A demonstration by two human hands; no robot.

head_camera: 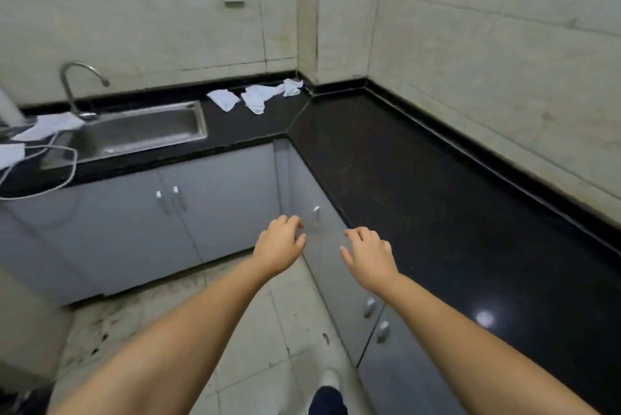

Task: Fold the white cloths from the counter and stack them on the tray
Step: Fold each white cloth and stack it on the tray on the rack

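1. You have not begun folding, as far as this view shows: the white cloths (257, 97) lie crumpled and unfolded on the black counter (420, 179), far back in the corner where the two runs meet, just to the right of the sink (134, 132).
2. No tray is visible, and no folded stack either, so judge the whole job as still ahead: fetch, fold, stack.
3. Your left hand (280, 245) and right hand (368, 255) both reach forward with loosely curled fingers and hold nothing. They hover in front of the grey cabinet doors (218, 206), well apart from the cloths.
4. The cloths form a loose row whose long axis runs along the back wall, left to right. The leftmost piece looks roughly rectangular and lies tilted, with one corner pointing toward you; the rest are bunched, so their edges cannot be told.
5. Other white items sit left of the sink, partly cut off; whether they are cloths is unclear.
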